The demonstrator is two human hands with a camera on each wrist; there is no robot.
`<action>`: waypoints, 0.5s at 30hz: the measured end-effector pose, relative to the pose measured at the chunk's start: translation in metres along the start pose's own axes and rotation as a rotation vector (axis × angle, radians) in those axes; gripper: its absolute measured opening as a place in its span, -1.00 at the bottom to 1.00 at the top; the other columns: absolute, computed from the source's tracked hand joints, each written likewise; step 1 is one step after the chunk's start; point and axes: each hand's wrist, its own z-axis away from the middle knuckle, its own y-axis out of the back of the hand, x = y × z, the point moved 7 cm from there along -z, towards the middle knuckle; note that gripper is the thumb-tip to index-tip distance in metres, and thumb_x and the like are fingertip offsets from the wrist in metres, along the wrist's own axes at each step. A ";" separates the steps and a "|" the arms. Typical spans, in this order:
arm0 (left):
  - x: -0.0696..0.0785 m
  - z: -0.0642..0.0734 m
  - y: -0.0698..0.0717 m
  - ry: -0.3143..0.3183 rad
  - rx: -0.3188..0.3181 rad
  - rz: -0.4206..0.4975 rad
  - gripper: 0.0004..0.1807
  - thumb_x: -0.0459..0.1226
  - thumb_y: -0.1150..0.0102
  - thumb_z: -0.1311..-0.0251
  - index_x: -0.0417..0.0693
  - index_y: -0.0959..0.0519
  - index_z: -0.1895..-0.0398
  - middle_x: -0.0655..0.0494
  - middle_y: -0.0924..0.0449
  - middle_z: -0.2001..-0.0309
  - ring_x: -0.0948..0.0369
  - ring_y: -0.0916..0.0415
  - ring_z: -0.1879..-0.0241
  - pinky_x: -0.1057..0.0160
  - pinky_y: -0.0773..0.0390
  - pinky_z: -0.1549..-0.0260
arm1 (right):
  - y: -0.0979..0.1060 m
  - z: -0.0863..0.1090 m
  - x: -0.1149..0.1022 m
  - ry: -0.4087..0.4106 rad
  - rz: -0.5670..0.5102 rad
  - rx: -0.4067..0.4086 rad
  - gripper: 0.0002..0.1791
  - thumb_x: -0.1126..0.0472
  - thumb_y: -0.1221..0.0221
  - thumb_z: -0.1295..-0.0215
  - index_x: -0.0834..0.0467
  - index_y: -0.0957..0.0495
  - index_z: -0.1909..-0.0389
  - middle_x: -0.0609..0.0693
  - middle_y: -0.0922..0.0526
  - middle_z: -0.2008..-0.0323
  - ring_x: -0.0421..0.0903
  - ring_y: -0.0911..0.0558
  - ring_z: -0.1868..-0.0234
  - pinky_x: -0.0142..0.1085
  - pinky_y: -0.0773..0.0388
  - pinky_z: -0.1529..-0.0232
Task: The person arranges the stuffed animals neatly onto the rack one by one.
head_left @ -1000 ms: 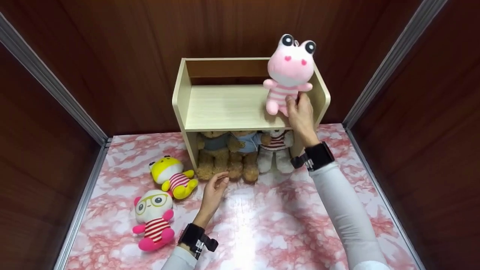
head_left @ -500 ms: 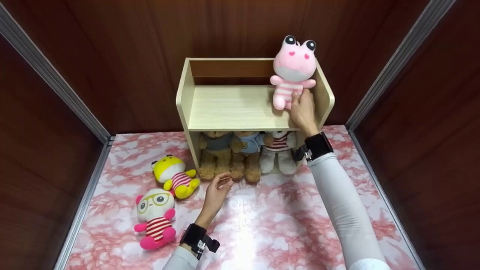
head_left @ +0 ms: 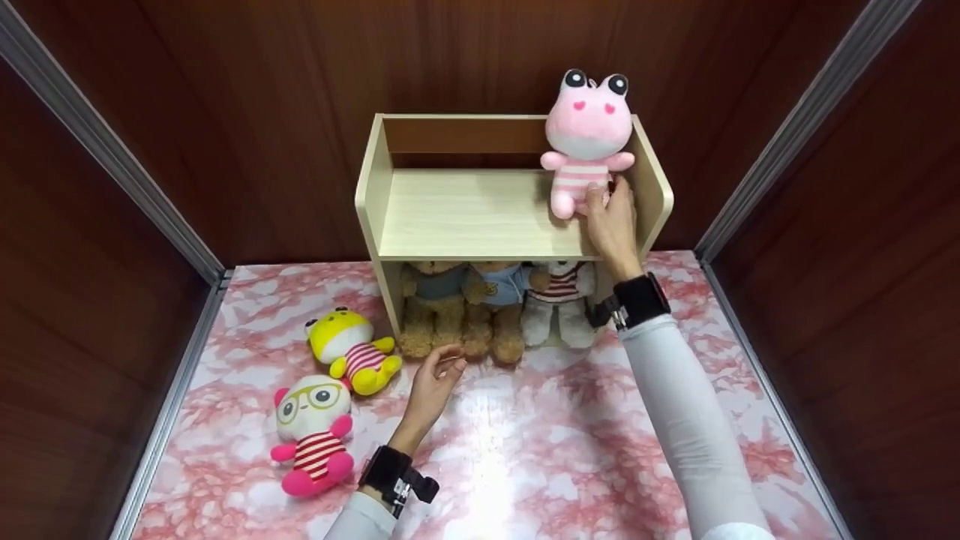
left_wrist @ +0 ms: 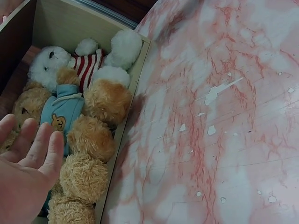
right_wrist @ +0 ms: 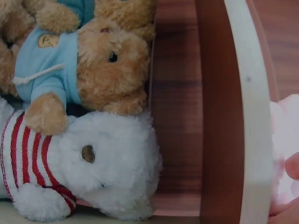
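Dark wood-grain walls (head_left: 262, 112) rise behind a pale two-tier shelf (head_left: 465, 210) on a pink-and-white marbled floor (head_left: 540, 457). At the shelf's upper right end, the pink frog plush (head_left: 589, 127) is upright, its long axis running head to feet and its face towards the person; whether its feet touch the board cannot be told. Right hand (head_left: 613, 229) is the nearer one, below the plush's head and at its lower body, which thumb and fingers pinch from the side. Left hand (head_left: 435, 386), fingers loosely bent and holding nothing, hovers before the shelf's lower tier, near three plush bears (head_left: 495, 304). Left of the shelf lie a yellow plush (head_left: 352, 349) and a bespectacled plush (head_left: 311, 435).
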 end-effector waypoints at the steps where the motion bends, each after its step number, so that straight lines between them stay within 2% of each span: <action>1: -0.001 0.000 0.000 0.011 -0.003 -0.005 -0.56 -0.37 -0.07 -0.54 -0.48 -0.37 -0.34 -0.47 -0.45 -0.25 -0.32 -0.44 -0.27 -0.08 -0.55 -0.20 | 0.001 0.005 -0.001 0.011 0.001 -0.002 -0.29 0.08 0.03 -0.59 0.40 -0.06 -0.56 0.34 -0.25 -0.49 0.13 -0.26 -0.52 -0.17 -0.11 -0.53; 5: -0.003 -0.001 0.000 0.055 -0.008 0.008 -0.58 -0.34 0.07 -0.61 -0.52 -0.34 -0.35 -0.52 -0.43 -0.26 -0.36 -0.41 -0.28 -0.33 -0.46 -0.19 | 0.002 0.027 -0.008 0.120 0.052 0.023 -0.18 0.09 -0.08 -0.54 0.43 0.02 -0.58 0.37 -0.13 -0.54 0.17 -0.15 -0.57 -0.17 -0.03 -0.57; 8: 0.006 0.001 0.000 0.069 -0.010 0.032 -0.57 -0.34 0.11 -0.63 -0.54 -0.34 -0.33 -0.56 -0.41 -0.26 -0.40 -0.38 -0.29 -0.36 -0.42 -0.20 | 0.004 0.045 -0.013 0.237 0.088 0.060 -0.17 0.13 -0.13 -0.52 0.50 0.00 -0.55 0.46 -0.08 -0.54 0.25 -0.11 -0.57 -0.12 0.01 -0.58; 11: 0.022 0.007 0.000 0.051 0.005 0.020 -0.59 -0.33 0.11 -0.63 -0.54 -0.37 -0.30 -0.49 -0.48 -0.21 -0.31 -0.47 -0.25 -0.20 -0.49 -0.22 | 0.008 0.062 -0.011 0.331 0.058 0.082 -0.21 0.18 -0.15 -0.51 0.51 -0.04 -0.53 0.49 -0.06 -0.53 0.29 -0.10 -0.57 -0.05 -0.03 -0.57; 15: 0.035 0.009 0.004 -0.002 0.080 -0.013 -0.63 -0.33 0.08 -0.62 -0.52 -0.45 -0.22 -0.26 -0.63 -0.08 0.02 -0.61 -0.13 0.18 -0.52 -0.17 | 0.018 0.087 0.004 0.405 -0.033 0.101 -0.29 0.27 -0.17 -0.48 0.44 -0.15 -0.52 0.42 -0.15 -0.52 0.24 -0.21 -0.53 0.00 -0.21 -0.51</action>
